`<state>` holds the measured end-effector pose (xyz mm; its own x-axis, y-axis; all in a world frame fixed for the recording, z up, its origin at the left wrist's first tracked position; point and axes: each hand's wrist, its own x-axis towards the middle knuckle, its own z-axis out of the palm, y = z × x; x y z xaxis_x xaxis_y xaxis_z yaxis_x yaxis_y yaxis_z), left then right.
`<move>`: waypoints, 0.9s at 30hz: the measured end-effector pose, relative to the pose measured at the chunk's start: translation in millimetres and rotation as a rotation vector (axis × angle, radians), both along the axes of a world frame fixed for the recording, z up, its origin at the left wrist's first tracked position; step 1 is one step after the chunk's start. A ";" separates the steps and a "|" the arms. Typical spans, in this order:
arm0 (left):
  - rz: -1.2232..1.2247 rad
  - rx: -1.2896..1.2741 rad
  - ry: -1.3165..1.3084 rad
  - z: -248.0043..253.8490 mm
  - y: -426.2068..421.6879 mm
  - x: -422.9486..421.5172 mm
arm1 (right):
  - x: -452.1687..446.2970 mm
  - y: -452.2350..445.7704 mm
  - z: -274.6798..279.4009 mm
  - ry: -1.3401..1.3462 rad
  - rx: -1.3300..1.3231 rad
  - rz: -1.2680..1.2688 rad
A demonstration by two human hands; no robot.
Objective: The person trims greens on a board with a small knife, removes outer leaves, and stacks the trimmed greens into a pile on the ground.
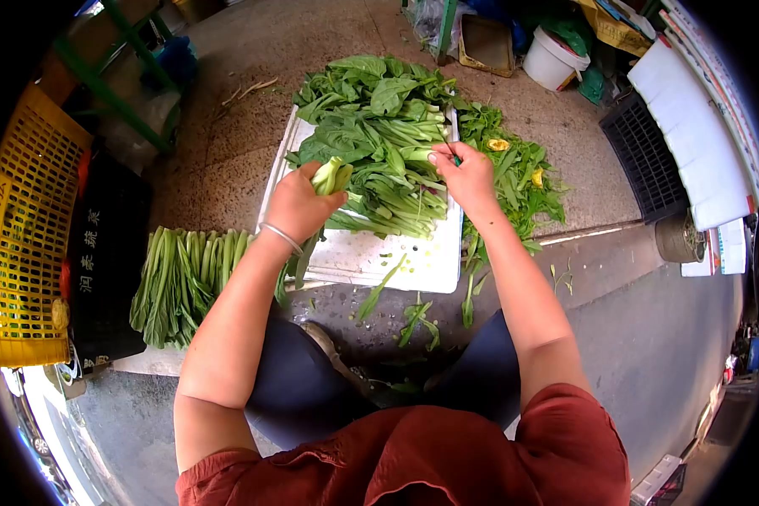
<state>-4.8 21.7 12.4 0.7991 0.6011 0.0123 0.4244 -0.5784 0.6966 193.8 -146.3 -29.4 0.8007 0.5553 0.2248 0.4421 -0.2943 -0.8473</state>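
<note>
Head view: seemingly light, crisp, easily bruised green stalks (331, 179), probably best held near the thick ends (336, 163), are gripped within the left hand (302, 199), while another stalk (416, 154) is pinched by the right hand (469, 174).

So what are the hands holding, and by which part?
The left hand grips leafy stalks near their cut ends. The right hand holds a small tool, apparently by its handle; whether it also grips the nearby stalk is unclear.

White “蔬菜” lettering (90, 238), on black crate (114, 261)
</note>
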 end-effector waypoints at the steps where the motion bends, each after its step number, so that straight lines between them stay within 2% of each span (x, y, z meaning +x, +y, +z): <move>1: 0.001 0.150 0.021 2.7 -3.1 0.7 | -0.5 -0.6 5.0 -0.004 0.004 0.001; 3: 0.008 0.179 -0.020 5.7 -10.5 2.7 | -4.8 -6.0 13.7 0.235 0.204 0.009; 4: 0.012 0.220 -0.039 9.3 -14.5 4.0 | -14.3 -8.5 33.7 0.161 0.193 -0.022; 7: 0.027 0.278 -0.042 20.1 -26.8 8.2 | -9.9 -13.3 42.3 0.098 0.271 0.000; 8: 0.016 0.313 -0.094 13.9 -26.7 10.0 | -2.4 -15.4 36.1 0.122 0.118 -0.016; 9: 0.003 0.350 -0.146 9.6 -27.8 10.9 | 1.6 -16.8 23.5 0.280 0.178 -0.011; 12: -0.015 0.322 -0.200 19.2 -39.0 13.2 | -12.7 -22.7 52.1 0.193 0.283 0.034; 14: -0.076 0.465 -0.340 28.1 -48.7 14.7 | -24.6 -28.8 75.6 0.096 0.284 0.086; 17: -0.181 0.528 -0.477 44.0 -70.9 15.6 | -36.4 -29.0 71.5 0.290 0.310 0.208; 19: -0.173 0.469 -0.510 40.4 -78.3 19.6 | -45.4 -29.0 71.4 0.273 0.273 0.216; 21: -0.096 0.062 -0.278 45.9 -81.6 19.4 | -53.0 -29.5 71.9 0.313 0.316 0.286; 22: -0.080 0.065 -0.269 45.6 -78.2 20.5 | -56.2 -30.2 72.7 0.351 0.373 0.297; 25: -0.163 -0.218 -0.322 34.7 -64.0 24.0 | -54.2 -36.4 73.5 0.428 0.309 0.333; 27: -0.146 -0.426 -0.354 33.2 -63.7 25.1 | -54.1 -40.7 77.0 0.458 0.293 0.446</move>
